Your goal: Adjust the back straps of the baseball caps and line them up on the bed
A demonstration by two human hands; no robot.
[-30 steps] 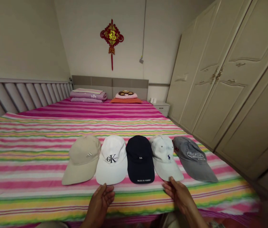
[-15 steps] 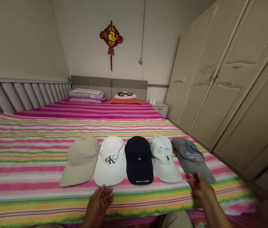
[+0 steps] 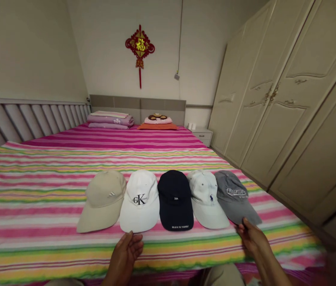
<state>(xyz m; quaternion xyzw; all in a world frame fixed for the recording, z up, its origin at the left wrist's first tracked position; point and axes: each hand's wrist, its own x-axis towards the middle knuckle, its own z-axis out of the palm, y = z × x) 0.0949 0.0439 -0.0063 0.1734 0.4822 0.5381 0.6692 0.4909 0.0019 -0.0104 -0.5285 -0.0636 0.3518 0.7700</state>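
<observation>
Several baseball caps lie in a row on the bed, brims facing me. A beige cap (image 3: 100, 198) is at the left end, then a white cap (image 3: 140, 216) with a "CK" mark. Beside it are a navy cap (image 3: 175, 186) with white lettering on its brim and a pale cap (image 3: 209, 214) with a small blue emblem. At the right end, a grey cap (image 3: 239, 208) has its brim edge pinched by my right hand (image 3: 251, 237), thumb on top. My left hand (image 3: 127, 251) has its thumb tip at the white cap's brim, fingers loosely curled and apart.
A striped sheet (image 3: 75, 254) covers the bed. Folded quilts (image 3: 111, 121) and a pink pillow-like bundle (image 3: 157, 120) lie by the headboard (image 3: 120, 103). A nightstand (image 3: 203, 136) and tall wardrobe (image 3: 260, 131) stand to the right; a slatted rail (image 3: 36, 121) runs along the left.
The grey cap has shifted left, closer against the pale cap, with my right hand at its brim. My left hand stays by the white cap's brim.
</observation>
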